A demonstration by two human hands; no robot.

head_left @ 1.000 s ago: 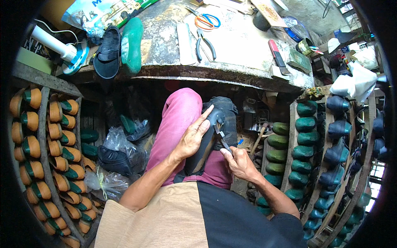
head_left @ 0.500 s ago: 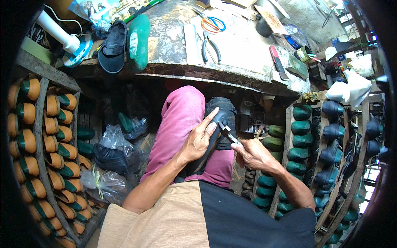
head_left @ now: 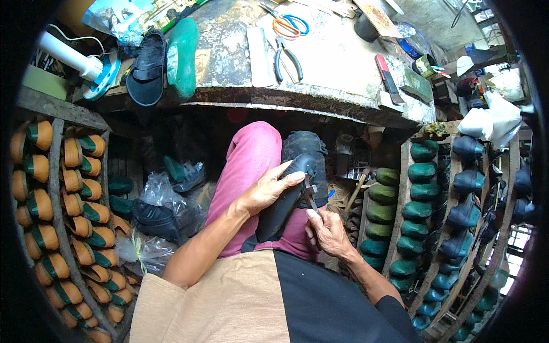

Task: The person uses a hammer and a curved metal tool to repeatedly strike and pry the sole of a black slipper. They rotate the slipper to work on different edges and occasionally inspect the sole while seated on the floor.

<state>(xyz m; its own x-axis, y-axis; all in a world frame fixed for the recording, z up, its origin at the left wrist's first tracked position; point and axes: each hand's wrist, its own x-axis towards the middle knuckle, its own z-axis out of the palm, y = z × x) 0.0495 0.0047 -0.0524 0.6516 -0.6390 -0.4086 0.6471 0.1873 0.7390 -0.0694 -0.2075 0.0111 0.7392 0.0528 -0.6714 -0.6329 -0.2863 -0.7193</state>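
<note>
A black shoe (head_left: 279,210) lies sole side up across my lap, toe pointing away and resting against the dark pad over my right knee. My left hand (head_left: 266,190) grips it from the left, thumb and fingers spread around its forward part. In my right hand (head_left: 330,233) are metal pincers (head_left: 310,194), held by the handles. Their head meets the shoe's right edge near the toe. Whether the jaws have bitten on anything is too small to tell.
Ahead stands a workbench (head_left: 223,63) with pliers (head_left: 286,60), scissors (head_left: 290,26), a red-handled knife (head_left: 388,79), a black sandal (head_left: 146,68) and a green shoe last (head_left: 183,57). Racks of tan shoes (head_left: 96,211) flank me at left, green lasts (head_left: 423,191) at right. Plastic bags (head_left: 143,251) lie by my left leg.
My right hand has drawn back toward me and slightly left, and the pincers have turned more upright. My left hand has shifted slightly toward me along the shoe. The whole view tilted a little.
</note>
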